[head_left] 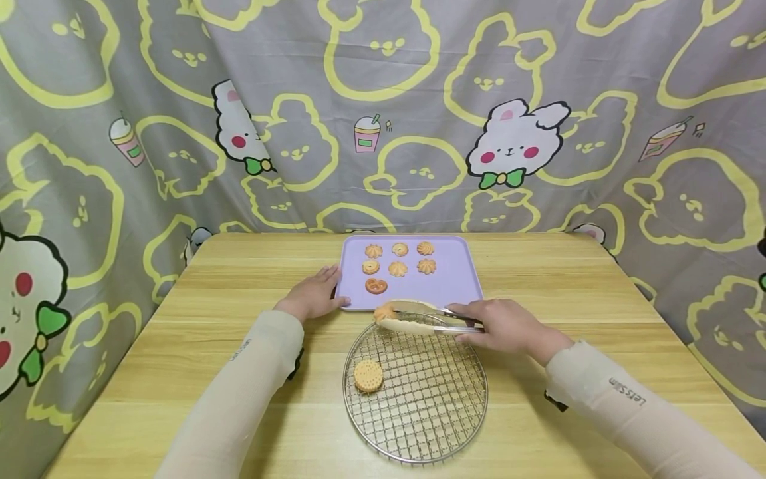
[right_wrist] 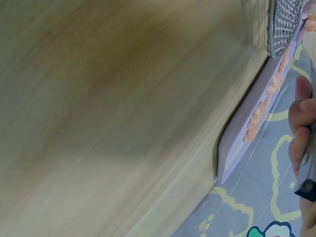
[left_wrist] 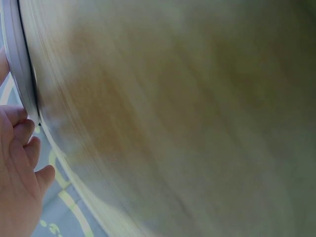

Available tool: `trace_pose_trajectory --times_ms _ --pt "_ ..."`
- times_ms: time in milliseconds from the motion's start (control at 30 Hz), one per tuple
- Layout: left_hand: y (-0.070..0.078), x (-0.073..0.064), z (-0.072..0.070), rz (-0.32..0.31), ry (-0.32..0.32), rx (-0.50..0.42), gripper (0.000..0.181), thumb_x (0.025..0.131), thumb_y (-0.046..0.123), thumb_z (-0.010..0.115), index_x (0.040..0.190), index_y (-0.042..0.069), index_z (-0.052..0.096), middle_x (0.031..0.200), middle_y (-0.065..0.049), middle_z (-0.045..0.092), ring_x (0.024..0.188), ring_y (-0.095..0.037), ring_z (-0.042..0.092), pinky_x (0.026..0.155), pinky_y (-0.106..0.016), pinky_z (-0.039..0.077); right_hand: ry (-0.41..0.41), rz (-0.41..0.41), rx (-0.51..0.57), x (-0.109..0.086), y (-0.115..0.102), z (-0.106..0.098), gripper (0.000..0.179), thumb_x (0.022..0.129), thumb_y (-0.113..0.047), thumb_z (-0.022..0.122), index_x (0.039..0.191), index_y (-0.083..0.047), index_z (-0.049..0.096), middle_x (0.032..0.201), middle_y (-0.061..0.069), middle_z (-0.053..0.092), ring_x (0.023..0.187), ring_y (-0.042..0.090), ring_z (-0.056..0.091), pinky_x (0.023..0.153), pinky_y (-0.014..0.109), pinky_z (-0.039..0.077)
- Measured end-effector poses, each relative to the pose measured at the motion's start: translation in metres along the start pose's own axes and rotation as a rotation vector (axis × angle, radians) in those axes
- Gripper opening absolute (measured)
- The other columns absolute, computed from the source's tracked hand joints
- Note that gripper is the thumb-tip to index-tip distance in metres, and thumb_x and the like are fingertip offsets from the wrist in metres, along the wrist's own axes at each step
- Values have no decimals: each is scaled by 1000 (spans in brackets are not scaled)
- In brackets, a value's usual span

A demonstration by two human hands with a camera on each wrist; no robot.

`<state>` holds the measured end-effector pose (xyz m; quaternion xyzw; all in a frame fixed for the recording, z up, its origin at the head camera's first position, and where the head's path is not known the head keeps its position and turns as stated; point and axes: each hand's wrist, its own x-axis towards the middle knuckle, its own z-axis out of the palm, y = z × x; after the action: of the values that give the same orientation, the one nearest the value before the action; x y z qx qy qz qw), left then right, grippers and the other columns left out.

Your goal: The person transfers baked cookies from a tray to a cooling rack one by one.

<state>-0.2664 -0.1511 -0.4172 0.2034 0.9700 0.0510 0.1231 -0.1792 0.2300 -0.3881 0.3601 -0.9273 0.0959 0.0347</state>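
My right hand (head_left: 505, 324) grips a pair of metal tongs (head_left: 443, 328) with pale tips. The tips pinch a golden flower-shaped cookie (head_left: 384, 312) above the far rim of the round wire cooling rack (head_left: 431, 399). A round dotted biscuit (head_left: 368, 376) lies on the rack's left part. My left hand (head_left: 314, 293) rests at the left edge of the lilac tray (head_left: 457, 283), its fingers loosely extended along the side and its thumb by the near corner. In the right wrist view, fingers (right_wrist: 302, 116) hold the tongs' handle at the right border.
Several shaped cookies (head_left: 397, 269) stand in rows on the tray, with a pretzel-shaped one (head_left: 376, 286) nearest me. Tray and rack share a wooden table (head_left: 179, 372). A grey patterned curtain (head_left: 413, 199) hangs behind the table's far edge and at its sides.
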Motion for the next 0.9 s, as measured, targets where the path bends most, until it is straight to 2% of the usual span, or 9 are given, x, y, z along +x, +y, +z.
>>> trace_pose_trajectory --times_ms 267,400,567,767,900 --pt "1 -1 -1 -5 -3 3 82 96 55 43 151 1 15 157 -15 10 143 -32 9 115 -46 14 -25 -40 12 1 1 3 64 84 -53 65 133 -13 58 71 -17 46 57 1 39 52 23 39" --pt "0 -1 -1 -2 1 3 82 97 54 43 151 0 16 157 -15 10 143 -32 9 115 -46 14 -32 -51 22 1 0 3 65 84 -56 65 133 -13 59 73 -16 49 59 1 41 54 23 40" --pt "0 0 -1 -1 1 3 82 96 55 43 151 0 15 157 -15 10 143 -32 9 115 -46 14 -38 -70 48 1 -1 3 62 83 -51 68 132 -15 59 79 -18 53 61 1 44 56 23 43" --pt "0 0 -1 -2 1 -3 83 96 56 43 152 1 15 157 -14 10 143 -31 9 116 -45 13 -58 -85 62 1 -3 3 62 82 -48 71 134 -18 58 75 -16 51 59 1 42 54 23 41" --pt "-1 0 0 0 3 -2 83 96 55 43 151 1 15 157 -14 10 143 -31 9 116 -45 14 -73 -90 80 1 -4 4 63 81 -48 72 135 -18 57 77 -14 55 58 2 42 54 23 40"
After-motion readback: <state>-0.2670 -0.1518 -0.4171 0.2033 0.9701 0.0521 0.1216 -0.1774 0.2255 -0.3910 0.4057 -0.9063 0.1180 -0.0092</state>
